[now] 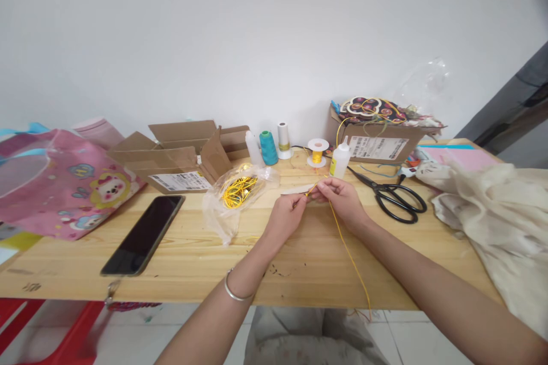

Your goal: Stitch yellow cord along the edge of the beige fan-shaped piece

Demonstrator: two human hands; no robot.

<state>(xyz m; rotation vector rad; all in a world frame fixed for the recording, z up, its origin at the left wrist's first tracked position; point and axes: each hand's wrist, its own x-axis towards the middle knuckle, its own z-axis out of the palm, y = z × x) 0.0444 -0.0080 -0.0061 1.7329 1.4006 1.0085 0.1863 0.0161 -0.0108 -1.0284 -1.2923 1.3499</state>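
Wooden table (184, 291) is the big thing here, with a pink cartoon-print bag (64, 188) at its left end. Then there's 2 cardboard boxes toward the back: the left box (171, 161) has its flaps up, the right box (415, 142) is piled high. Next down: a dark-screened phone (143, 234), black scissors (377, 187) lying off to the right, and a clear plastic bag (225, 229) with a tangle of yellow strands (235, 191).

Left hand (285, 214) and right hand (345, 199) are close together mid-table, both pinched on a yellow cord (342, 239) whose tail hangs past the near edge. Can't tell if the fingertips touch.

Progress-wise I'd guess partway: cord's in both hands, scissors lie unheld, but the fingers hide the worked bit, so no clue how much is left.

Writing: both boxes have printed labels, and the squeeze bottle (341, 161) has a yellow label (333, 167), all too small to read. No brands I can make out.
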